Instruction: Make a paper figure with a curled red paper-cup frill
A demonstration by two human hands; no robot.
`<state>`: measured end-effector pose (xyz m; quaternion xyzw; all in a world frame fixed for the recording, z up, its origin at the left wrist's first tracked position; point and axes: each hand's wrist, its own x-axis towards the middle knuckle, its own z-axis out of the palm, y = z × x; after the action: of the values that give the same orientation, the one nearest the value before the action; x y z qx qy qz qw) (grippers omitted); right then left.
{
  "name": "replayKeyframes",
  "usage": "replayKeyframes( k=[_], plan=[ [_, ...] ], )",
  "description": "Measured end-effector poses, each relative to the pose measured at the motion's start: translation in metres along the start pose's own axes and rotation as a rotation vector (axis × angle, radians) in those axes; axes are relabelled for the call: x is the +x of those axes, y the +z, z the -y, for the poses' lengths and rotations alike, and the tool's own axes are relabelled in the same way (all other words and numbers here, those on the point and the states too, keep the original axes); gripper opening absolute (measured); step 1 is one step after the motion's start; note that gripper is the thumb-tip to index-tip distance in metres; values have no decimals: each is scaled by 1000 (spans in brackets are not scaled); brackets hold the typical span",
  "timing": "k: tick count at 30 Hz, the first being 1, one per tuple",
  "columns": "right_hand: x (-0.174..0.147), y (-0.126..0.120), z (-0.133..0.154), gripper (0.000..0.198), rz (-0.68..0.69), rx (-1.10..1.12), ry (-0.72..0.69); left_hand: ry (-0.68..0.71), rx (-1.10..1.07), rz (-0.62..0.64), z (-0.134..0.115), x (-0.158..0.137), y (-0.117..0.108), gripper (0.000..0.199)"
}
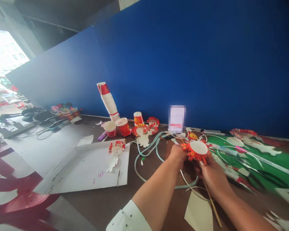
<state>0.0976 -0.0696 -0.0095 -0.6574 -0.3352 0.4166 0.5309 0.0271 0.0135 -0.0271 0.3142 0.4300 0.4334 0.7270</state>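
Both hands hold a cut paper cup (pixel 197 149) with a white round bottom and curled red fringe strips around it. My left hand (pixel 177 155) grips its left edge. My right hand (pixel 213 175) supports it from below and the right, fingers at the fringe. The cup is raised a little above the brown table (pixel 106 205). A thin wooden stick (pixel 213 205) runs under my right wrist.
A white cardboard sheet (pixel 86 170) with a paper figure (pixel 115 152) lies at left. A tall leaning stack of cups (pixel 109 101), loose red cups (pixel 122 126), finished paper figures (pixel 144 131), a pale green cable (pixel 146 150) and green paper (pixel 267 166) with pens surround the hands. Red chair (pixel 12 189) at left.
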Motion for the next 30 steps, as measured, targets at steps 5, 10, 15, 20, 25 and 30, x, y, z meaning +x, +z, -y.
replayKeyframes(
  k=[5,10,15,20,25,30],
  plan=[
    [7,-5,-9,20,32,24,20,-21,18,3,-6,-4,2,22],
    [7,-7,-10,26,111,19,-24,-73,28,20,-14,-11,2,18],
    [3,-5,-2,30,142,48,36,-89,29,-20,-16,-11,3,12],
    [9,-5,-10,27,148,92,33,-65,69,-41,-19,-15,4,17],
    [17,-7,-20,24,127,97,67,-77,93,-55,-19,-14,3,14],
    [16,-7,-19,25,127,125,59,-72,28,-52,-11,-8,2,17]
  ],
)
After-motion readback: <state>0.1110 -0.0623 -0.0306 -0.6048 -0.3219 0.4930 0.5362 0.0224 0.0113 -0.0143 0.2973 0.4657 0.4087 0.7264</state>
